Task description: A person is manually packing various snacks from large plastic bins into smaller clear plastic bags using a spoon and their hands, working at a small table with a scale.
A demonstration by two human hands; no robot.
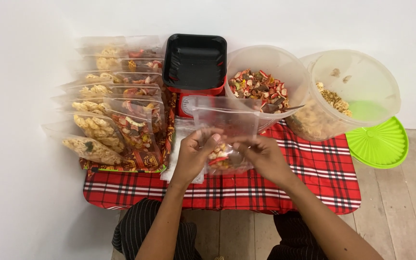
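Note:
My left hand [194,153] and my right hand [264,155] both grip a clear plastic bag [227,126] over a red plaid cloth [314,168]. The bag stands upright between my fingers, and its lower part holds a small amount of red and yellow crackers. Each hand pinches the bag at about mid height, left hand on its left side, right hand on its right side. Just behind the bag, a red kitchen scale [185,102] carries a black tray [195,61].
Several filled clear bags of crackers [116,103] lie stacked at the left. A clear tub of mixed red crackers [262,86] and a second clear tub of pale crackers [343,91] stand at the back right. A green lid [379,144] lies on the wooden floor.

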